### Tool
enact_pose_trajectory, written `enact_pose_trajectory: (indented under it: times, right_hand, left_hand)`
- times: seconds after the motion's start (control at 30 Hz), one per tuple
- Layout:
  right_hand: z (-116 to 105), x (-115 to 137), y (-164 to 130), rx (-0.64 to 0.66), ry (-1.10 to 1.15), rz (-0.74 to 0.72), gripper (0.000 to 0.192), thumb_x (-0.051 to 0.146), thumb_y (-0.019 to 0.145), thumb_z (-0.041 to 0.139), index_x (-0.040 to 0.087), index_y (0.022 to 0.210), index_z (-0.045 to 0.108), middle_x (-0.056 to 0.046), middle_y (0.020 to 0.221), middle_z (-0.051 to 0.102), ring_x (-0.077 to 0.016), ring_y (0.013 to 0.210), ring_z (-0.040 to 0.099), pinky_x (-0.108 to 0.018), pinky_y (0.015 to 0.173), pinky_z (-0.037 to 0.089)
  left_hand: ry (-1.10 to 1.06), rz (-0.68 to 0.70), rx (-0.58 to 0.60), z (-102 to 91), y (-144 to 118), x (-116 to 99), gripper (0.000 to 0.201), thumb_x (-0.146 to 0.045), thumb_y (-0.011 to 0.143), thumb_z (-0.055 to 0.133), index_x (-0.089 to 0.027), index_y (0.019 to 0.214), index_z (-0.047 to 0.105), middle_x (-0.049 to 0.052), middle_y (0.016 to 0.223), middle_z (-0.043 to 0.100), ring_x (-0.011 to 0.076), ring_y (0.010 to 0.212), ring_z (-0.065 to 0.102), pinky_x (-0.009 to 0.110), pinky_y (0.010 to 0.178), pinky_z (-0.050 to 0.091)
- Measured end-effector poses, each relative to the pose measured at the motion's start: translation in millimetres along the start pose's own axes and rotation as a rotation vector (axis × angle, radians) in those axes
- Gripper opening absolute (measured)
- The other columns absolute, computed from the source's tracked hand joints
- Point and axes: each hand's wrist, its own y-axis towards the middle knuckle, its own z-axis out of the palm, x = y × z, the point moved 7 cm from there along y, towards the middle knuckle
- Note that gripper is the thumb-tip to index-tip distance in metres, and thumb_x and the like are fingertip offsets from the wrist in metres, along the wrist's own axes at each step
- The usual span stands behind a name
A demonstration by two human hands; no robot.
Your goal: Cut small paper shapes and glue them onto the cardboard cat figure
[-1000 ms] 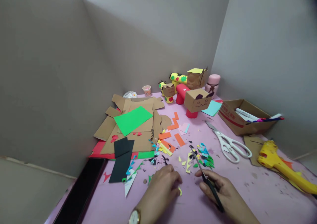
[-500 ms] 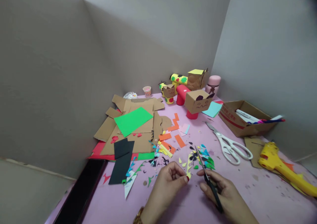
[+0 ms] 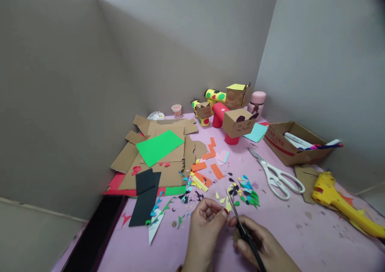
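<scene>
- Two hands sit close together at the near middle of the lilac desk (image 3: pixel 288 232): the left hand (image 3: pixel 207 228) and the right hand (image 3: pixel 266 240), fingertips just beside each other.
- The right hand grips black-handled scissors (image 3: pixel 244 234), blades pointing to the far side and slightly left.
- The left hand has its thumb and fingers drawn together; I cannot tell whether a scrap is pinched between them.
- Just beyond the scissor tips lie teardrop cutouts (image 3: pixel 247 187) in blue, green, black and yellow.
- Farther back are orange strips (image 3: pixel 217 171).
- On the left, a bright green sheet (image 3: pixel 159 147) rests on flattened cardboard (image 3: pixel 168 179), with black sheets (image 3: pixel 146 204) nearer.
- On the right lie white-handled scissors (image 3: pixel 268 168) and a yellow glue gun (image 3: pixel 332 197), with an open cardboard box (image 3: pixel 290 156) of markers (image 3: pixel 296 140) behind.
- At the far side stand a red-bodied animal figure (image 3: pixel 239 124) with a cardboard head, a pink bottle (image 3: pixel 257 103) and a paper cup (image 3: pixel 177 111).
</scene>
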Motion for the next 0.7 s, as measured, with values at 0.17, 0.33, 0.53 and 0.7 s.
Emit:
enact_pose_trajectory:
  times: [0.17,0.33,0.53,0.7]
  right_hand:
    - [5.0,-0.6,-0.6,0.026,0.026,-0.017,0.043,0.057,0.078,0.056,0.019,0.098,0.056,0.004,0.070,0.036,-0.0148,0.064,0.035,-0.026,0.060,0.034]
    - [3.5,-1.8,-1.1,0.000,0.032,-0.017,0.047,0.060,0.077,0.056,0.020,0.100,0.059,0.002,0.070,0.042,-0.0157,0.063,0.041,-0.028,0.061,0.040]
    - [2.1,-1.9,-0.2,-0.022,0.022,-0.030,0.049,0.061,0.076,0.056,0.020,0.102,0.061,0.000,0.072,0.048,-0.0164,0.064,0.046,-0.029,0.062,0.044]
    - [3.7,-2.4,-0.5,-0.003,0.022,-0.031,0.050,0.061,0.076,0.056,0.019,0.103,0.061,0.000,0.071,0.049,-0.0164,0.064,0.047,-0.028,0.062,0.044]
  left_hand:
    - [-0.133,-0.019,0.024,8.5,-4.2,1.0,0.025,-0.023,0.057,0.076,-0.017,0.061,0.052,-0.004,0.049,0.059,0.0107,0.047,0.056,0.022,0.051,0.044]
    - [-0.168,-0.004,-0.009,9.4,-5.8,-0.9,0.025,-0.019,0.056,0.077,-0.016,0.060,0.053,-0.004,0.049,0.060,0.0095,0.046,0.057,0.019,0.050,0.043]
    - [-0.183,-0.012,0.016,9.7,-5.6,3.6,0.025,-0.019,0.058,0.075,-0.017,0.059,0.051,-0.004,0.046,0.060,0.0099,0.045,0.056,0.021,0.050,0.043]
    - [-0.190,0.002,-0.020,7.5,-5.4,3.4,0.025,-0.019,0.057,0.076,-0.017,0.060,0.051,-0.004,0.048,0.061,0.0094,0.046,0.056,0.020,0.050,0.043]
